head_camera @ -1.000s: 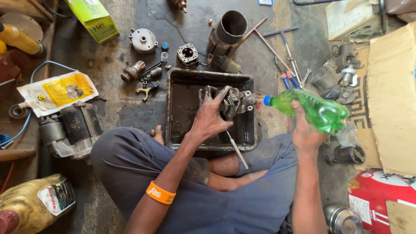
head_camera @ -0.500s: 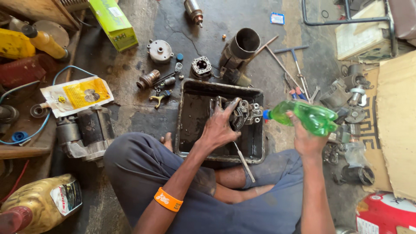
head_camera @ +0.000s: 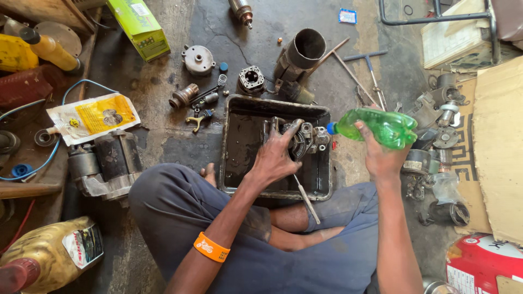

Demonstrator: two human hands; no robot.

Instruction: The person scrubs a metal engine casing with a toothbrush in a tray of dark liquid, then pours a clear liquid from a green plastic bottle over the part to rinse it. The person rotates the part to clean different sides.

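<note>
Green bottle [head_camera: 384, 127] now tips lower than a second ago, blue cap beside the metal part [head_camera: 299, 139]. Right hand [head_camera: 378, 155] grasps the bottle; left hand [head_camera: 275, 158] clamps the part inside the black tray [head_camera: 231, 147].

We see a green-yellow box [head_camera: 139, 26] at the top left, a flat yellow-and-white pouch [head_camera: 92, 116] on the floor below it, a small blue packet [head_camera: 347, 16] up top — and a red-and-white carton [head_camera: 482, 265] at the bottom right, beside brown cardboard [head_camera: 498, 147].
</note>
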